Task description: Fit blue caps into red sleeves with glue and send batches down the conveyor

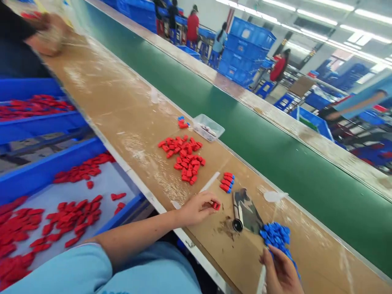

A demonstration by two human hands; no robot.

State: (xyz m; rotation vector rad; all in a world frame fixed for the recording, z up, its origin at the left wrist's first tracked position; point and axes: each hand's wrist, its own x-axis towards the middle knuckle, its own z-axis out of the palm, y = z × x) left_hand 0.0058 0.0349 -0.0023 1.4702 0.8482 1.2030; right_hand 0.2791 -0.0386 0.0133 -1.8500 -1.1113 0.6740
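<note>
My left hand is closed in a pinch on a small red plastic piece above the brown work surface. At the near edge of a pile of small blue plastic pieces is my right hand. Its thumb and fingers are drawn together, and what they hold, if anything, is hidden. Between the hands lie a dark cylinder and a camouflage-patterned cloth. Several red pieces with blue ends form a short row beyond my left hand. Farther up the bench is a heap of loose red pieces.
A clear plastic tray stands beside the green conveyor belt. Blue bins with many red pieces sit at the left, below bench height. A co-worker's hands are at the bench's far left end. Stacked blue crates stand behind.
</note>
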